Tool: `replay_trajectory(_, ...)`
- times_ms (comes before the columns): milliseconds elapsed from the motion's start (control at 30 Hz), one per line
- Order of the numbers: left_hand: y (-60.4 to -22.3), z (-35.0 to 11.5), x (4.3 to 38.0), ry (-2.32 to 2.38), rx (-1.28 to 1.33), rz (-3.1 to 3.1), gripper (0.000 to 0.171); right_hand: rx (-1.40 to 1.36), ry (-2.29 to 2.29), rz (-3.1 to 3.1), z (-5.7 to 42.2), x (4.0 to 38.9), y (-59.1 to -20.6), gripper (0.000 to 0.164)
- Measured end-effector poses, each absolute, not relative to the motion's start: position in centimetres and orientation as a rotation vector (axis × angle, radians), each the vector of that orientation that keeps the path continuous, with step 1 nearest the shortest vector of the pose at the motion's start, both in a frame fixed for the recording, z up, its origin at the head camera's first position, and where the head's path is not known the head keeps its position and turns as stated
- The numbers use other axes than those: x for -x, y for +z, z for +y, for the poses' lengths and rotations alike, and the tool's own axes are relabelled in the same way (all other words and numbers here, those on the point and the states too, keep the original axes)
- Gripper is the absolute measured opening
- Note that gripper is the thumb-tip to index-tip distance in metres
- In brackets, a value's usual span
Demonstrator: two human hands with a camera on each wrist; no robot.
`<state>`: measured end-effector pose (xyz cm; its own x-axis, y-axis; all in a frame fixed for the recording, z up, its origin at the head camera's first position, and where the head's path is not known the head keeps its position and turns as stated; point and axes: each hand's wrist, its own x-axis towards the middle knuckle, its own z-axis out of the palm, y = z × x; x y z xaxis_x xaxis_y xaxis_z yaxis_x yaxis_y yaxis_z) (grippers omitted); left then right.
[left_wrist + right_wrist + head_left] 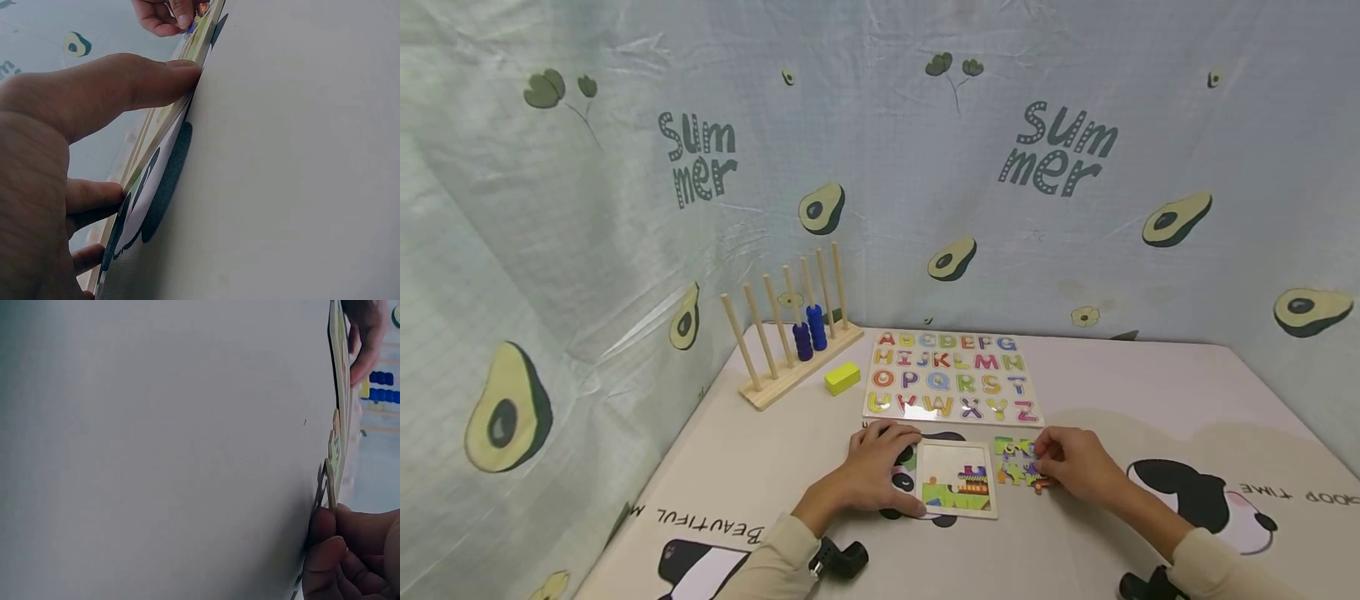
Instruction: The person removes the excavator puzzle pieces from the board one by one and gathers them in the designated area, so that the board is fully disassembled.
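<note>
A square wooden jigsaw tray [957,458] lies on the table, its lower part filled with green, purple and orange pieces and its upper part bare. My left hand [874,471] holds the tray at its left side, the thumb [156,81] at the near corner and the fingers toward the far corner. Just right of the tray lie several loose jigsaw pieces [1011,471]. Over their right side, my right hand [1078,467] pinches a thin jigsaw piece [330,481] between thumb and index finger, tilted up from the table; its picture is mostly hidden.
Behind the tray lies an alphabet board [951,379] with coloured letters. A wooden peg rack [797,371] with dark blue beads [816,327] stands at the back left, a yellow block [842,378] beside it. A printed curtain [880,167] hangs behind the table.
</note>
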<state>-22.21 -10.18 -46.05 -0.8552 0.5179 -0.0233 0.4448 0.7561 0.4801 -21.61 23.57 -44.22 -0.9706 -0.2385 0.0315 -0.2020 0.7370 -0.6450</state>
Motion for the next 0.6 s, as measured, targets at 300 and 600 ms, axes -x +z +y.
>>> replay_trajectory(300, -46.3, -10.1, 22.1, 0.726, -0.784, 2.779, 0.096, 0.401, -0.896, 2.965, 23.1, 21.3, -44.0, 0.016)
replay_trajectory(600, -46.2, -10.2, 22.2, 0.713, -0.773, 2.796, 0.096, 0.465, -0.652, 3.026, 22.4, 21.4, -43.7, 0.013)
